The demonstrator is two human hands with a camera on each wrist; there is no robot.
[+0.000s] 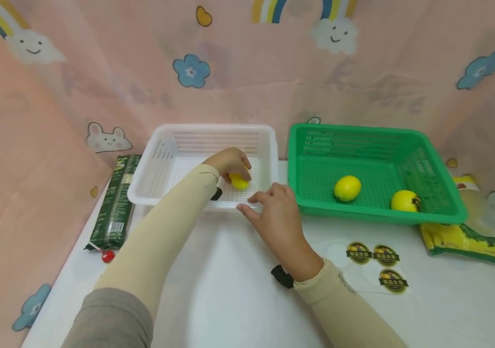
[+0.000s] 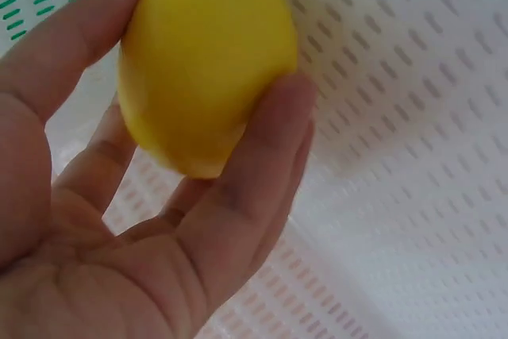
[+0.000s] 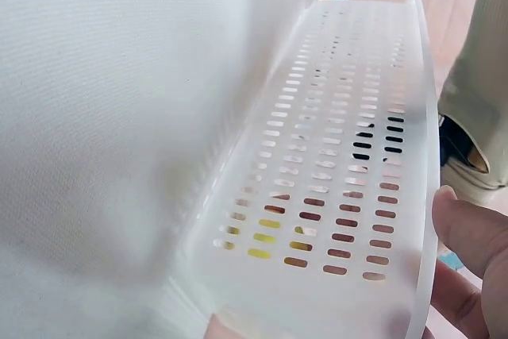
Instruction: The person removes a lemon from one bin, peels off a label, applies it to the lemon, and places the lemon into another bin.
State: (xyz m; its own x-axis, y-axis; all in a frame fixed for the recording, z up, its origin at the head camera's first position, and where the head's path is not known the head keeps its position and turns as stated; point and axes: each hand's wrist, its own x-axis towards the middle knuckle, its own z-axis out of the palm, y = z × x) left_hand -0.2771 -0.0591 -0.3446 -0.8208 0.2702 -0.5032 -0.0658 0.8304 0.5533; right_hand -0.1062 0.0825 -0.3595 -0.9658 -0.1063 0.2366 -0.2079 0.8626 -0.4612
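Inside the white basket (image 1: 204, 203), my left hand (image 1: 231, 162) grips a yellow lemon (image 2: 210, 61) between thumb and fingers. Both wrists of that grip show close up in the left wrist view, where the lemon's upper end runs out of frame. At the basket's front right rim is my right hand (image 1: 279, 227), its thumb outside and fingers over the rim, holding it. Through the slotted wall (image 3: 317, 140) in the right wrist view, bits of yellow show. To the right, a green basket (image 1: 386, 220) contains a plain lemon (image 1: 347, 188) and a lemon with a dark sticker (image 1: 405, 200).
Three round dark stickers (image 1: 387, 255) lie on the white table (image 1: 230, 285) before the green basket. A dark green packet (image 1: 114, 208) lies left of the white basket, near a small red item (image 1: 107, 256). A yellow-green bag (image 1: 464, 244) sits at the right, partly behind the green basket.
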